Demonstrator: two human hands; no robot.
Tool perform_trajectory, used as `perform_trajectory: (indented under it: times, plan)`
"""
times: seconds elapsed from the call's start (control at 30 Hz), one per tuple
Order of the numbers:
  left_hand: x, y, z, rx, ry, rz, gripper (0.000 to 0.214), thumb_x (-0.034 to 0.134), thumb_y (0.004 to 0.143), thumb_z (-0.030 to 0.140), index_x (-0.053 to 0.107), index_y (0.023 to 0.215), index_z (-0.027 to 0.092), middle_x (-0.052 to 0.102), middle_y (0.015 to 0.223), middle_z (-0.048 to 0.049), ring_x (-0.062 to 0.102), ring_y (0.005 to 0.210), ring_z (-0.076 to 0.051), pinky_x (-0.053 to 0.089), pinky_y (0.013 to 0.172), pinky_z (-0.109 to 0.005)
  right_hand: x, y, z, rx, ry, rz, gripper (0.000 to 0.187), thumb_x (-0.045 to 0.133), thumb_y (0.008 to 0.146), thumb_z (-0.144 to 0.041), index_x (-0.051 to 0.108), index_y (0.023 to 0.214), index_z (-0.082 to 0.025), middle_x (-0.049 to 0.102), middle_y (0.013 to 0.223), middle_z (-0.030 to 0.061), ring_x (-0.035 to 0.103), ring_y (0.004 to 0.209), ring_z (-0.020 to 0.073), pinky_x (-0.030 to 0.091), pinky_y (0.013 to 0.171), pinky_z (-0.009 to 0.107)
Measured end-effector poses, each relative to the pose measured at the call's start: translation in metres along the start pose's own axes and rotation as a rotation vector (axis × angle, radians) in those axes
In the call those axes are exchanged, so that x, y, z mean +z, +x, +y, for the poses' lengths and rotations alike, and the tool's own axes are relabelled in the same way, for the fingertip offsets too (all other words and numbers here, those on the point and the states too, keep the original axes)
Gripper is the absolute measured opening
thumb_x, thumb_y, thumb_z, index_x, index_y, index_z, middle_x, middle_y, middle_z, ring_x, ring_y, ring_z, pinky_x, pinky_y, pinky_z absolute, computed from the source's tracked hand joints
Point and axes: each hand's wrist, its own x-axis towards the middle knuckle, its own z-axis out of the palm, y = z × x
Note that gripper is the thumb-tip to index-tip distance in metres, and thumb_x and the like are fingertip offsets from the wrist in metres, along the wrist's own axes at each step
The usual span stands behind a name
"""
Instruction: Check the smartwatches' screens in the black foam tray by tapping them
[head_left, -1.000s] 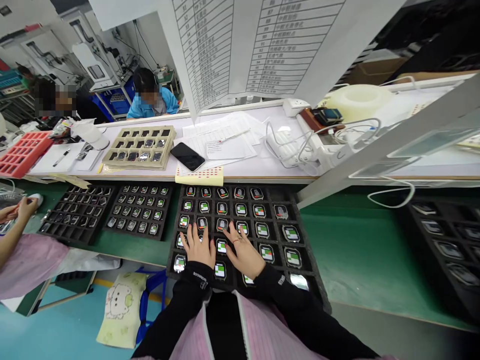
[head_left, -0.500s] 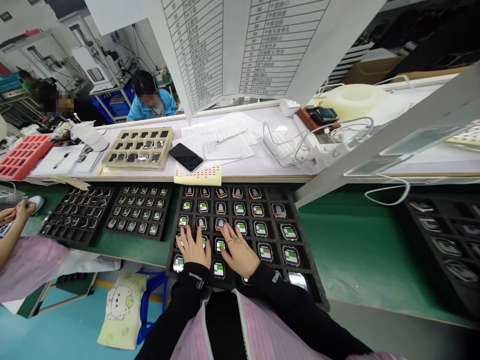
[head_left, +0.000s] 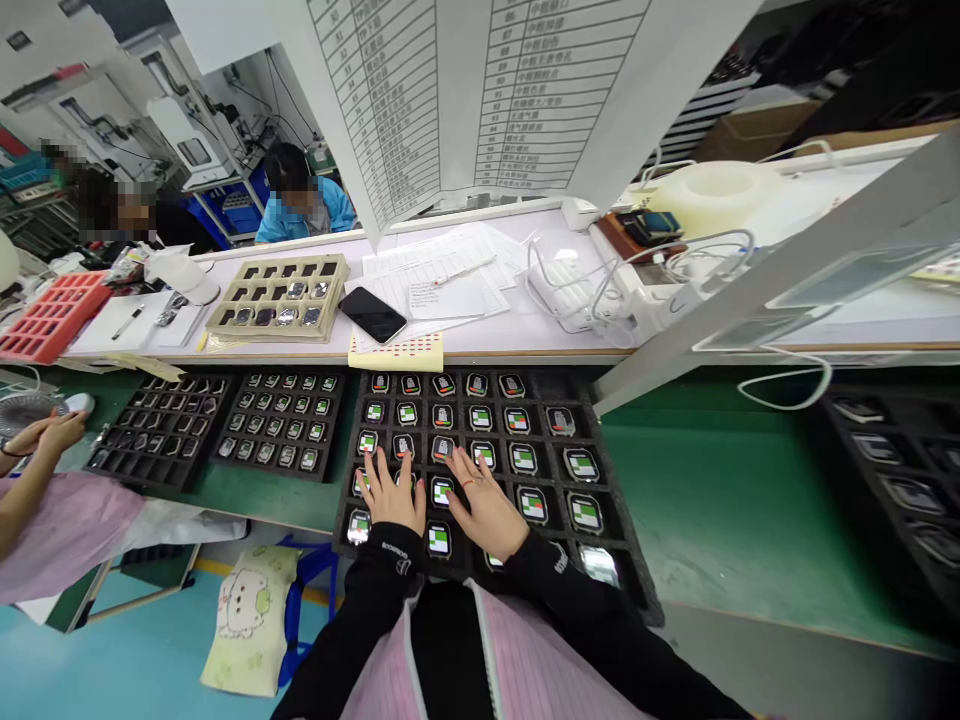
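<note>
Straight ahead of me is a black foam tray [head_left: 626, 545] divided into cells. Smartwatch faces lie in its cells, many with lit green-and-white screens, such as one watch [head_left: 585, 512] at the right. Over the tray's left part my left hand [head_left: 391, 498] is spread flat, fingers apart, covering some watches. My right hand [head_left: 486, 505] lies over the middle columns with its fingers stretched out near a watch [head_left: 442, 447]. Neither hand grips anything; whether the fingertips press on screens I cannot tell.
More black watch trays [head_left: 281, 425] stand to the left, one [head_left: 900, 490] at the far right. A shelf behind holds a phone [head_left: 373, 314], a beige tray [head_left: 277, 297] and a power strip [head_left: 562, 290]. A slanted post [head_left: 720, 290] rises at the right. A co-worker's hands [head_left: 52, 435] are at left.
My right hand has shifted slightly to the right over the tray. My left hand stays nearly in place. The co-worker's hands at the left have moved together.
</note>
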Motion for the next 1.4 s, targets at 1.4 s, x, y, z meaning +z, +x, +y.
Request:
perform_trajectory:
  times: [1.4]
  plan:
    - [0.001,0.009,-0.004,-0.056,0.031,-0.074,0.05,0.045,0.094,0.042,0.041,0.142,0.031,0.025,0.153,-0.0104,0.015,0.143,-0.033,0.016,0.114,-0.055,-0.019,0.029,0.051,0.106,-0.125,-0.019,0.066,0.032,0.097,-0.041,0.025,0.146,0.002,0.044,0.142,0.0187,0.022,0.142,0.0293,0.02,0.116,0.053]
